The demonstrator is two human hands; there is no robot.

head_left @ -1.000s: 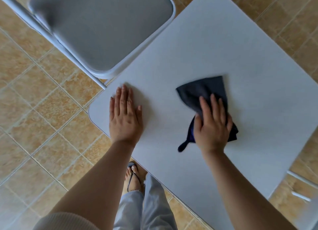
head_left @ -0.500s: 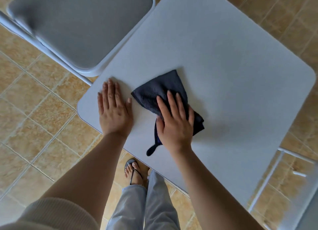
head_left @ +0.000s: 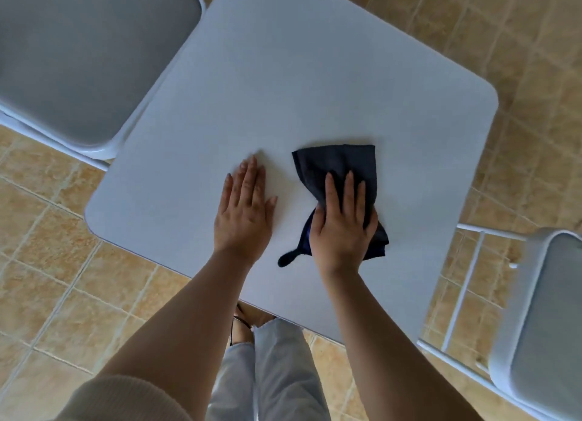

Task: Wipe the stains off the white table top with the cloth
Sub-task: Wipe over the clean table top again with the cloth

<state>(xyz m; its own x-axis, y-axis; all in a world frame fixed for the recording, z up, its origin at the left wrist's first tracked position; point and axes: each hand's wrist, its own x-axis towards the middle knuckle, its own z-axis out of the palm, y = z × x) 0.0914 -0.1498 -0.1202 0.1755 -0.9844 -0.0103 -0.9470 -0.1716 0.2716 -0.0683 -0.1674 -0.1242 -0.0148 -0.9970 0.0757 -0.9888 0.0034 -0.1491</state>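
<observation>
Dark navy fabric, the cloth point(head_left: 338, 171), is seen in the head view lying on the white table top point(head_left: 299, 74), toward the near edge and right of centre. It is pinned flat under the right hand point(head_left: 341, 228): fingers spread across the fabric, palm pressed down, nothing clenched. The hold is a flat press, not a pinch, presumably so that a wide patch of fabric is dragged over the surface at once.

The cloth is loosely folded into a rough fan. Its broad end is spread beyond the fingertips, away from the near edge; a bunched part shows on the right of the wrist, and a small hanging loop sticks out toward the near edge on the left of the wrist. A strip of brighter blue shows at the fold under the palm.

The left hand point(head_left: 244, 214) is laid flat and empty on the table top just left of the cloth, fingers together, grasping nothing. It is judged to be bracing the light table against the push of wiping.

No stain can be made out on the table top; the surface reads as uniform pale grey-white, though faint marks could be lost to blur. How much wiping remains cannot be told.

A grey padded chair point(head_left: 88, 58) is tucked against the table's far left edge; a second chair point(head_left: 541, 319) stands off its near right corner. Tan floor tiles point(head_left: 47, 263) surround the table.
</observation>
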